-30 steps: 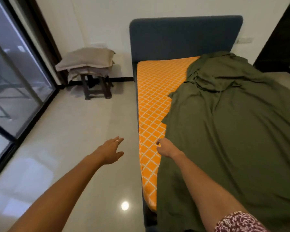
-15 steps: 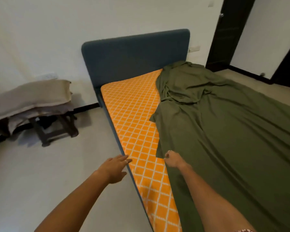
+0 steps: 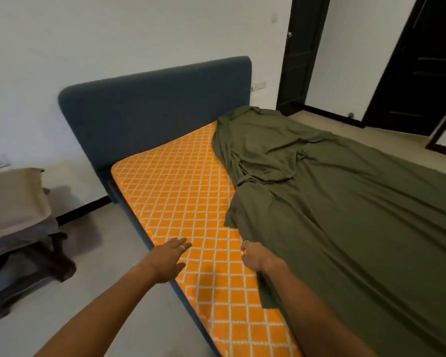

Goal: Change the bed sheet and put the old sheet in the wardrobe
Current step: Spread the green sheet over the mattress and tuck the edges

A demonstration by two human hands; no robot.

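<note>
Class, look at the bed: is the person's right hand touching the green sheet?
Touching. The head view shows the right hand at the edge of the green sheet, its fingers curled onto the cloth, with no gap between them.

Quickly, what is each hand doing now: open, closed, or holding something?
Left hand: open, fingers straight, over the mattress edge, holding nothing.
Right hand: closed on the edge of the green sheet.
</note>
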